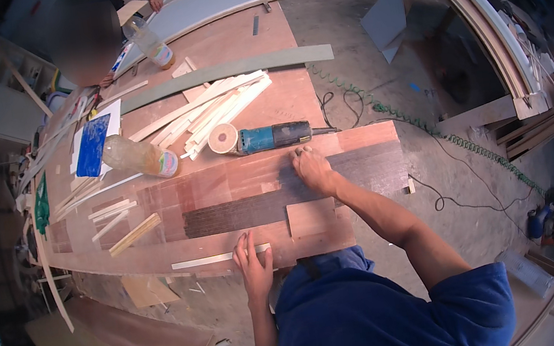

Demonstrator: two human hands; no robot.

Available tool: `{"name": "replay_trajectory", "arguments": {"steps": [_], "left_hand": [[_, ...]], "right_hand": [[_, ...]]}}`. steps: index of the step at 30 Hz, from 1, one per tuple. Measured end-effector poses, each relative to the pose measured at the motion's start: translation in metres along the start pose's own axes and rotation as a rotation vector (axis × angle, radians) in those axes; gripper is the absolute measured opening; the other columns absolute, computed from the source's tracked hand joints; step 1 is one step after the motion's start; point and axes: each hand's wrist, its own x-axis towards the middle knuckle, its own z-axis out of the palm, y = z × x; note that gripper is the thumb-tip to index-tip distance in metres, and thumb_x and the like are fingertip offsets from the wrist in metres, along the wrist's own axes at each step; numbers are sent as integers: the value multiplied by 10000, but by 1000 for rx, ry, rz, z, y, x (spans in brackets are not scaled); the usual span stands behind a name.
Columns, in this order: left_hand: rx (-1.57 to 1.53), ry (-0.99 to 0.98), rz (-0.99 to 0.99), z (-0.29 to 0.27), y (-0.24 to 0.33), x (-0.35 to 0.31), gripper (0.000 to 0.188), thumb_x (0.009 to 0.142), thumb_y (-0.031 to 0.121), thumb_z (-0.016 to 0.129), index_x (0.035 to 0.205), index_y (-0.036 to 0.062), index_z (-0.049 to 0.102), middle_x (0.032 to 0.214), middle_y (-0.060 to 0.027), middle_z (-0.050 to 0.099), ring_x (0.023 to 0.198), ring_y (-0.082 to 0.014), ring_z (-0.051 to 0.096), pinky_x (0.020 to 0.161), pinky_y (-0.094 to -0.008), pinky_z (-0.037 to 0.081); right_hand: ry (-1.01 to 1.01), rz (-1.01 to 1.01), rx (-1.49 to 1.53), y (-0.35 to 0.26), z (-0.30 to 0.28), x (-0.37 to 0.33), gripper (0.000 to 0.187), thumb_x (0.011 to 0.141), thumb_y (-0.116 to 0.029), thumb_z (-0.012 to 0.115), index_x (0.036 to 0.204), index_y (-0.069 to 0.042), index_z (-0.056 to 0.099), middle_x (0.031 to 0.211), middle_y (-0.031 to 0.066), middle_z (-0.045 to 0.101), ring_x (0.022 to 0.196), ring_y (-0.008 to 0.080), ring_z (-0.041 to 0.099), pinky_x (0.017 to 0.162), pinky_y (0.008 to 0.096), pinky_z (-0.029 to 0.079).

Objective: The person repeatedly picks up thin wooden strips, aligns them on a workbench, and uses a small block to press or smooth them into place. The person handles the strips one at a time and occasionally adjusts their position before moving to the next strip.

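My left hand point(255, 263) lies at the near edge of the workbench, fingers stretched and slightly apart over the right end of a thin white wooden strip point(204, 260). My right hand point(311, 168) reaches forward onto a reddish plywood board point(356, 139), its fingers curled down at the far edge of a dark brown wood-grain panel point(240, 211). Anything within those curled fingers is hidden. Just beyond it rests a blue-and-black angle grinder point(272, 137) with a round sanding disc point(223, 139). A small plywood rectangle point(312, 218) overlaps the dark panel's near side.
Pale wooden strips point(213, 111) are heaped behind the grinder. Left of it lies a plastic bottle point(142, 157), with a blue flat piece point(93, 147) nearby. Another person's hand point(156, 3) shows at the far side. A green coiled hose point(454, 139) crosses the floor.
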Motion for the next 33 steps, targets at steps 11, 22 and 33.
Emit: {"name": "replay_trajectory", "arguments": {"steps": [11, 22, 33], "left_hand": [[-34, -32, 138, 10, 14, 16, 649, 1013, 256, 703, 1598, 82, 485, 1608, -154, 462, 1481, -404, 404, 1230, -558, 361], [308, -203, 410, 78, 61, 126, 721, 1045, 462, 630, 1625, 84, 428, 1648, -142, 445, 1584, -368, 320, 1282, -675, 200], [510, -161, 397, 91, 68, 137, 751, 1055, 444, 610, 1659, 62, 382, 1617, -124, 422, 1508, -378, 348, 1261, -672, 222]], "right_hand": [[99, -9, 398, 23, 5, 8, 84, 872, -63, 678, 933, -86, 731, 991, 172, 753, 941, 402, 739, 836, 501, 586], [-48, 89, 295, 17, 7, 23, 85, 850, -105, 700, 891, -91, 773, 897, 186, 784, 889, 375, 778, 815, 487, 612], [3, 171, 438, 3, -15, 2, 271, 934, -132, 697, 1148, 29, 740, 1071, 278, 763, 1098, 426, 746, 989, 504, 579]]}}
